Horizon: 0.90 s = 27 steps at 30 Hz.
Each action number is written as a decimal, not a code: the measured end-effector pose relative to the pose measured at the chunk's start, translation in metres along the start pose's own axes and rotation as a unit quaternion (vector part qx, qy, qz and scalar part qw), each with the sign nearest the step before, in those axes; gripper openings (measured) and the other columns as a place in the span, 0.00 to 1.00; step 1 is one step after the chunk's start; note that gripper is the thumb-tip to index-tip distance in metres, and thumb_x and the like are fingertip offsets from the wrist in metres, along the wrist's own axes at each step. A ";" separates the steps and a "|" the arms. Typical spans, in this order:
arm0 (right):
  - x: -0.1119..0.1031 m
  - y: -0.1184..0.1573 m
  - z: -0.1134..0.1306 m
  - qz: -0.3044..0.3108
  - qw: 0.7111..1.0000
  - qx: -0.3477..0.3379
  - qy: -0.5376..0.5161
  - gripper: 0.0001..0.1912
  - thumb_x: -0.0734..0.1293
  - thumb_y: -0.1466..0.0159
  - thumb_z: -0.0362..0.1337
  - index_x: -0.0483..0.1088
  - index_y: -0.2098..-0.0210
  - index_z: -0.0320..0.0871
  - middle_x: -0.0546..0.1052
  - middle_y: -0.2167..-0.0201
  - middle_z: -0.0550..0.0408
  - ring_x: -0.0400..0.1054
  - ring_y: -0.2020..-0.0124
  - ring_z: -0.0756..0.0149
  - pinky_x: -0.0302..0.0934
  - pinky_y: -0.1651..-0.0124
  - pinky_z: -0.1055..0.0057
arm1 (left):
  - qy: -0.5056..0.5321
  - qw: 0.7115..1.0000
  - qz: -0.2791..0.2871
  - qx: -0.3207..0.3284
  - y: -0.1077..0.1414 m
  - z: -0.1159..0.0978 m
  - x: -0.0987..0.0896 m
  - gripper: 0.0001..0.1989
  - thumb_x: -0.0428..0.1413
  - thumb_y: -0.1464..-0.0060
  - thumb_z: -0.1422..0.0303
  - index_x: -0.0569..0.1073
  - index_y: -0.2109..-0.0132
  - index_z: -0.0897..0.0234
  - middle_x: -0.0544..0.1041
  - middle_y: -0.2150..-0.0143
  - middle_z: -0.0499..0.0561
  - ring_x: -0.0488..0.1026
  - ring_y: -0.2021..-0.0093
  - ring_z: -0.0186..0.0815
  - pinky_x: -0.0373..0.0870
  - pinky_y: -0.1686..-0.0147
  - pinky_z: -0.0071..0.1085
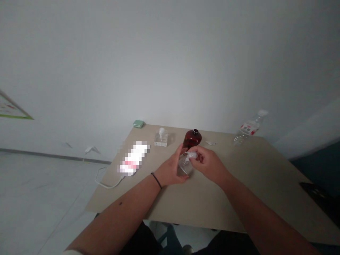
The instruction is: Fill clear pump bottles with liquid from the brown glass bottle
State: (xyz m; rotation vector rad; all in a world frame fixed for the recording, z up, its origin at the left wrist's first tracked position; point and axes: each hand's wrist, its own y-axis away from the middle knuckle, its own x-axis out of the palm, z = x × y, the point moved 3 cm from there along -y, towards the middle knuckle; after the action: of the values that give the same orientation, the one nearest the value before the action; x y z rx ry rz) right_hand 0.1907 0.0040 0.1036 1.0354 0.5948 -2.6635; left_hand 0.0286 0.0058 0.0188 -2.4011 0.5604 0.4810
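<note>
My left hand (171, 170) grips a clear square glass bottle (184, 168) from the side, low on the beige table (212, 202). My right hand (207, 163) pinches a white pump top (191, 155) at the bottle's neck, and my fingers hide the join. A dark red glass bottle (192, 139) stands just behind my hands, its dark neck showing and its lower part hidden. Farther left stands a similar clear square bottle with a white pump top (160, 139).
A pixelated white and red object (134, 158) with a white cable (106, 182) lies at the table's left. At the back are a green case (138, 124), a small white piece (211, 142), and a plastic water bottle (249, 128). A dark object (316, 193) lies at the right edge.
</note>
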 end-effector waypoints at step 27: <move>-0.046 -0.002 -0.155 -0.139 0.875 0.306 0.348 0.18 0.62 0.37 0.39 0.69 0.50 0.40 0.80 0.60 0.39 0.75 0.57 0.49 0.60 0.54 0.60 | -0.020 0.999 0.009 -0.025 0.002 -0.006 -0.005 0.59 0.67 0.55 0.67 0.37 0.27 0.61 0.60 0.30 0.68 0.60 0.30 0.55 0.58 0.32 0.58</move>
State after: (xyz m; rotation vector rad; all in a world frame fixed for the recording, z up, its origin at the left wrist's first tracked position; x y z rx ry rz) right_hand 0.3157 0.0780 0.0320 2.2904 -0.0457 -2.7243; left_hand 0.0248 0.0019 0.0243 -2.4306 0.5574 0.5566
